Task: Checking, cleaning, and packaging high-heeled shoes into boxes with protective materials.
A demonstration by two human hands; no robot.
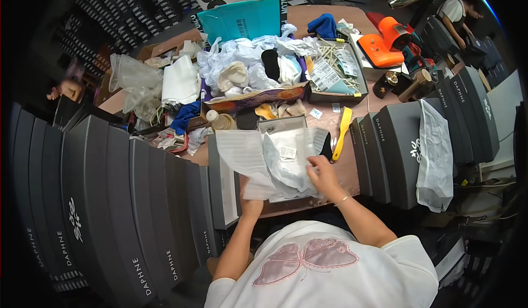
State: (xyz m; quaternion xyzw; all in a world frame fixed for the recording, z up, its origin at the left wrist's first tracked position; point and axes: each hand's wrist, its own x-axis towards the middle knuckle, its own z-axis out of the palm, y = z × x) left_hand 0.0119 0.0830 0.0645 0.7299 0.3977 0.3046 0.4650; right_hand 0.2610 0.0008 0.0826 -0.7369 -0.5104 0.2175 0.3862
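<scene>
In front of me an open shoebox (pixel 283 124) lies on the table, with crumpled white tissue paper (pixel 286 182) and a small printed white slip (pixel 287 152) inside. My left hand (pixel 252 204) is closed on the lower edge of a thin white wrapping sheet (pixel 242 153); the sheet hides part of its fingers. Over the box's right side, my right hand (pixel 324 177) has its fingers bent and apart beside the tissue paper. A shallow grey box part (pixel 224 184) stands at the left of the shoebox. Something black (pixel 326 146) lies past its right edge.
Stacked grey shoeboxes (pixel 110 198) wall the left side, and more (pixel 393 154) stand right. Behind are a carton (pixel 258 100) of crumpled paper, a tray (pixel 360 82) of white sticks, an orange tape dispenser (pixel 385 47) and a yellow tool (pixel 343 132). A co-worker (pixel 454 12) is at the far right.
</scene>
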